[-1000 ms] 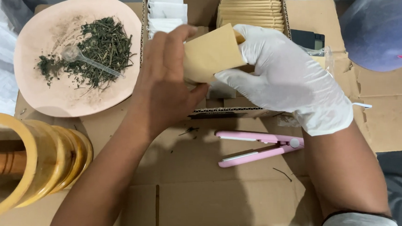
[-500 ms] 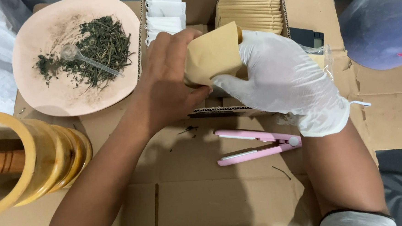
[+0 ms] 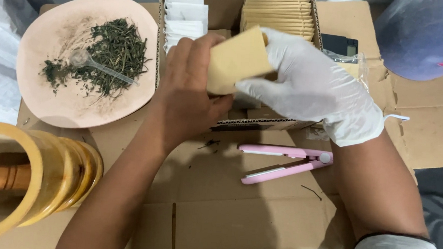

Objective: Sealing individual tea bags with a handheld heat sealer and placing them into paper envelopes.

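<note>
Two hands (image 3: pixel 193 92) gripping tan packet (image 3: pixel 235 59), box rim (image 3: pixel 160 45) beside

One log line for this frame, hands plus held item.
left hand: holds tan paper pouch | right hand: gloved, on pouch | pink sealer: on cardboard

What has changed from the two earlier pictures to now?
Little: both hands, bare left and white-gloved right, keep holding the small tan paper pouch, now turned slightly left. The pink plate of dried herbs, pink clamp-shaped sealer and cardboard box stayed put.
</note>
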